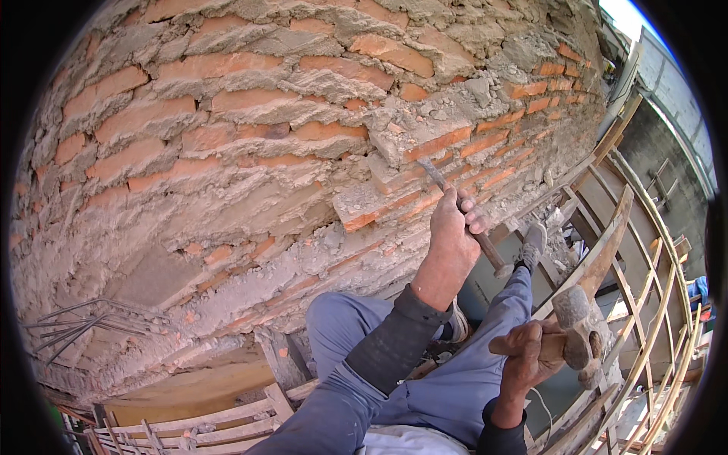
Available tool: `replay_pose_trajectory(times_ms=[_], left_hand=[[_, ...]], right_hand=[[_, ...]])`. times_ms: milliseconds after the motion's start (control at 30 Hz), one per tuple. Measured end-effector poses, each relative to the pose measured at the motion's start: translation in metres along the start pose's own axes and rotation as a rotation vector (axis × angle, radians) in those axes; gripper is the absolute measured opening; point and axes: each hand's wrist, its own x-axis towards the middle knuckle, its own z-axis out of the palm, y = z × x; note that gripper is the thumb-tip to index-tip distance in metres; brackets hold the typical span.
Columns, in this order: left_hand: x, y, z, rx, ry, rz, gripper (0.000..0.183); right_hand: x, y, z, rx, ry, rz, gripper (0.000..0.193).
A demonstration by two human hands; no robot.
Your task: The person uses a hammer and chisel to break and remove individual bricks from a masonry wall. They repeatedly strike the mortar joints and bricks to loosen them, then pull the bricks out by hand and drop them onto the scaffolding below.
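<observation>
Left hand: closed around the shaft of the chisel (489, 249), with the hand (450, 225) near its middle.
Chisel: in front of the brick wall (227, 64), its far tip at the edge of a stepped brick (438, 143); whether it touches, I cannot tell.
Right hand: clamped on the handle of a hammer (574, 311), this hand (528, 353) being nearer and to the right, well apart from the left one.
Chisel handling: probably stiff and rather heavy for its thickness, perhaps slippery with dust; best held at mid-shaft, away from the near end.
Hammer handling: likely head-heavy, so the handle is the place for a firm hold.
Brick and mortar: seemingly hard but brittle, with crumbling edges.
Right side: wooden slats (658, 309).
</observation>
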Motion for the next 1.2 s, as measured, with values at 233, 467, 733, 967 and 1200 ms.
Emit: replay_pose_trajectory(times_ms=[233,467,733,967,1200], left_hand=[[-0.002,-0.007,0.001,0.014,0.004,0.003,0.032],[-0.001,-0.006,0.008,0.041,0.031,-0.007,0.033],[0.004,0.002,-0.004,0.029,0.013,-0.005,0.034],[0.005,-0.010,0.009,0.076,0.096,0.007,0.034],[0.009,-0.012,0.000,0.210,0.119,0.058,0.035]], right_hand=[[-0.009,0.052,-0.012,-0.308,-0.056,0.219,0.012],[0.008,-0.002,-0.012,0.283,0.105,-0.191,0.013],[-0.005,0.027,-0.018,-0.175,-0.057,0.138,0.011],[-0.013,0.076,-0.009,-0.362,-0.093,0.081,0.015],[0.000,0.057,-0.014,-0.201,-0.110,0.287,0.016]])
